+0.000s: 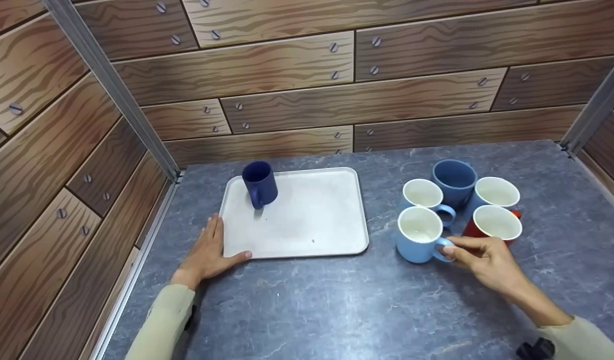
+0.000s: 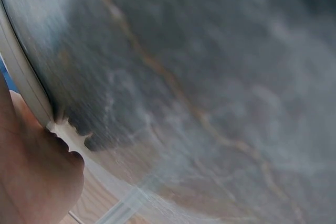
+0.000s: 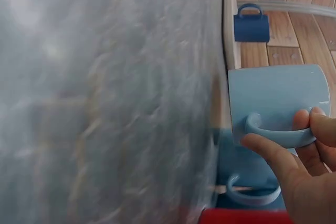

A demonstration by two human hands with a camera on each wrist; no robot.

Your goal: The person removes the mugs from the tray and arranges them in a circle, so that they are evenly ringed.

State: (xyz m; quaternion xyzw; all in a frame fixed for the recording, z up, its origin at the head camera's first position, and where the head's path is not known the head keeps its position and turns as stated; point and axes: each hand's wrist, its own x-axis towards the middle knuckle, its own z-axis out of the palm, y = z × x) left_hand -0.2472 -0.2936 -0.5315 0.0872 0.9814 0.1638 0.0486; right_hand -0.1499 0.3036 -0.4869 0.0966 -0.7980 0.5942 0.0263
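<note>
My right hand [image 1: 487, 262] pinches the handle of a light blue mug [image 1: 418, 252] with a white inside, at the front of a group of mugs. The right wrist view shows fingers and thumb round that handle [image 3: 283, 137]. My left hand [image 1: 206, 252] lies with straight fingers along the left front corner of a white tray [image 1: 317, 215], thumb on its front rim. On the tray's back left stands a dark blue mug [image 1: 261, 185], its handle toward me. In the left wrist view the hand [image 2: 39, 166] is beside the tray edge [image 2: 26, 72].
Behind the held mug stands another light blue mug [image 1: 421, 192]. Around it are a darker blue mug [image 1: 454, 181], a blue mug with white inside [image 1: 497, 191] and a red mug [image 1: 497, 225]. Wood-patterned walls [image 1: 286, 65] close off the grey marbled table [image 1: 307, 305].
</note>
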